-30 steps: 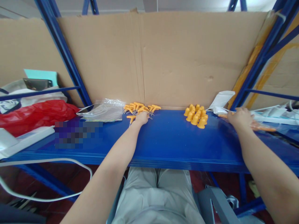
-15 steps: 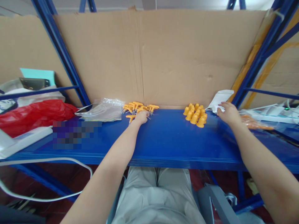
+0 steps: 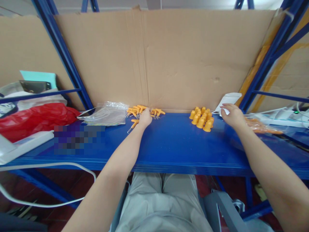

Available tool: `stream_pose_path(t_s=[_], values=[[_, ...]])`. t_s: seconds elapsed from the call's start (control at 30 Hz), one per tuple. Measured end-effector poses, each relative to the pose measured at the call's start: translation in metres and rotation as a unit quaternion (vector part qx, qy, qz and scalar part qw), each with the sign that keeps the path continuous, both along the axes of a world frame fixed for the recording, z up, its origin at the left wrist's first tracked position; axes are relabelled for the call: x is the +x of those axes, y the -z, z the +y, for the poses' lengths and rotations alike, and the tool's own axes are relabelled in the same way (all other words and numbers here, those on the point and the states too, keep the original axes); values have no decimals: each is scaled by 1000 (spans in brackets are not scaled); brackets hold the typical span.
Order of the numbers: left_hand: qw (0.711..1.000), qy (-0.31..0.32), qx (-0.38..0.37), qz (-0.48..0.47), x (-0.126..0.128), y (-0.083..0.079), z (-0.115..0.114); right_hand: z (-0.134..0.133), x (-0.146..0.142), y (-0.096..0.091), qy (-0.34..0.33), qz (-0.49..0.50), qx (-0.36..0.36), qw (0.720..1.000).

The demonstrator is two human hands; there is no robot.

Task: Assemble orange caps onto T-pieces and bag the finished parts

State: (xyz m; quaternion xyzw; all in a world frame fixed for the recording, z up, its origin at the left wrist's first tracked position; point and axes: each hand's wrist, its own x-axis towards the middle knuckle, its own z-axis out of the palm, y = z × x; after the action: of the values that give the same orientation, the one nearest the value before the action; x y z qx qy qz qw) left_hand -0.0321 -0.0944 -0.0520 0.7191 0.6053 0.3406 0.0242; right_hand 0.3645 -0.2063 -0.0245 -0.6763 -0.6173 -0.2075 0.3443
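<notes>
My left hand [image 3: 145,118] reaches into a pile of corkscrews with orange T-shaped handles [image 3: 140,108] and metal spirals, at the back of the shelf. Its fingers are hidden behind the back of the hand, so I cannot see whether they grip one. A separate corkscrew [image 3: 134,122] lies in front of the pile, left of the wrist. To the right, my right hand [image 3: 233,114] hovers open with fingers apart by a white packet [image 3: 229,98] leaning at the back. Several orange bell-shaped caps [image 3: 202,119] stand grouped left of that hand.
Clear plastic bags [image 3: 108,114] lie left of the corkscrews. A bag of orange pieces [image 3: 262,125] and a white power strip [image 3: 287,116] are at right. Red plastic [image 3: 36,119] lies at far left. Cardboard [image 3: 183,58] backs the blue shelf [image 3: 169,145].
My left hand has moved slightly back into the pile, and the separate corkscrew has shifted left and turned. My right hand has moved a little left, its fingers lifting and spreading.
</notes>
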Motion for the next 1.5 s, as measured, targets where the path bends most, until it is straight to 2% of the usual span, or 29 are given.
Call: stream_pose_path(t_s=[0.2,0.4,0.63,0.73,0.83,0.9,1.0,1.07,1.13,1.33,1.5], values=[[989,-6,39,-140,3,-2,6,-1,-12,-4,-40,-10,25,999],[953,29,15,-302,6,3,18,8,-30,-6,-90,-54,45,993],[887,35,26,-460,9,-3,18,17,-96,-19,-216,-125,25,968],[876,40,23,-481,11,-7,15,24,-131,-22,-257,-145,-6,955],[892,80,19,-444,15,-10,10,32,-159,-15,-288,-161,-33,944],[917,127,18,-377,18,-9,4,34,-171,-2,-311,-161,-43,936],[961,206,29,-181,25,-5,-7,34,-177,22,-346,-173,-83,918],[967,250,37,-38,31,-2,-14,33,-176,35,-353,-176,-125,910],[959,277,39,45,36,0,-19,32,-174,42,-337,-160,-155,915],[949,302,44,83,41,2,-22,30,-178,39,-242,-96,-175,950],[946,313,9,82,43,5,-18,26,-180,32,-184,-109,-183,960]])
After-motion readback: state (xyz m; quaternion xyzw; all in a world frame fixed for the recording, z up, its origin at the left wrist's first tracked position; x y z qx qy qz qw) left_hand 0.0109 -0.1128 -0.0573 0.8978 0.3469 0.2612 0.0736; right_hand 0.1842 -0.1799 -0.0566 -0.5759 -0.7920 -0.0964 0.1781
